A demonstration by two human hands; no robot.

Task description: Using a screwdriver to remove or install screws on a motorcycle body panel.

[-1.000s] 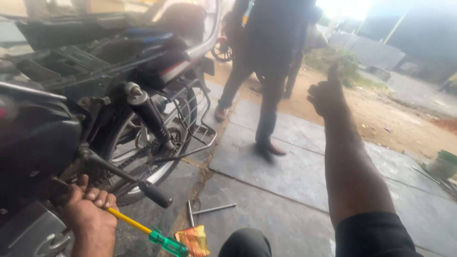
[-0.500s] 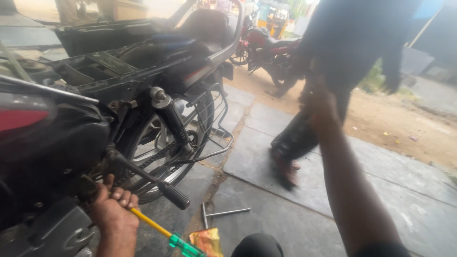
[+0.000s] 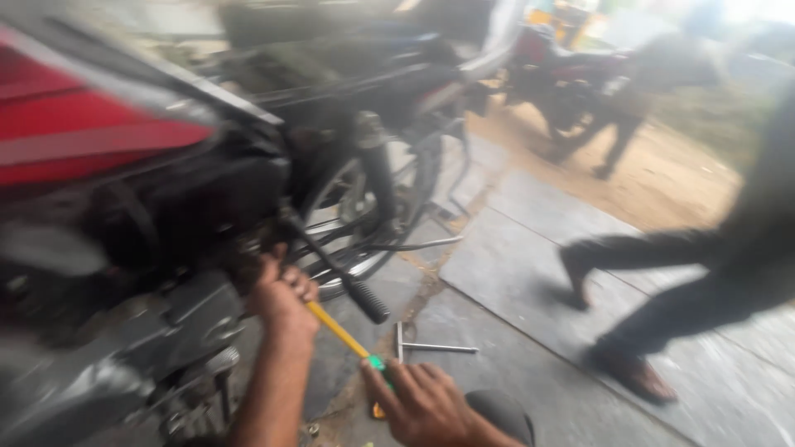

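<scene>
The right hand (image 3: 426, 401) is nearest, low in the picture. Its grip is closed around the green handle end of a long screwdriver (image 3: 341, 333). The screwdriver has a yellow shaft and a smooth plastic look. It slants up to the left, from the right hand to the left hand (image 3: 281, 294).

The left hand sits at the far end of the shaft, pressed against the dark lower side of the motorcycle (image 3: 166, 232). Its fingers look curled around the shaft near the tip, but the picture is blurry, so how tight they are is hard to tell. It looks like the step of setting the tip into a part on the bike. That would call for a steady push and a straight line.

Just beside the hands, a black foot lever (image 3: 348, 285) with a rubber end sticks out. A thin metal T-shaped wrench (image 3: 426, 346) lies on the grey stone floor (image 3: 513, 273), near the right hand.

Farther off are the shiny spoked wheel (image 3: 364, 215), the red tank, and a person's legs (image 3: 662, 331) walking by.
</scene>
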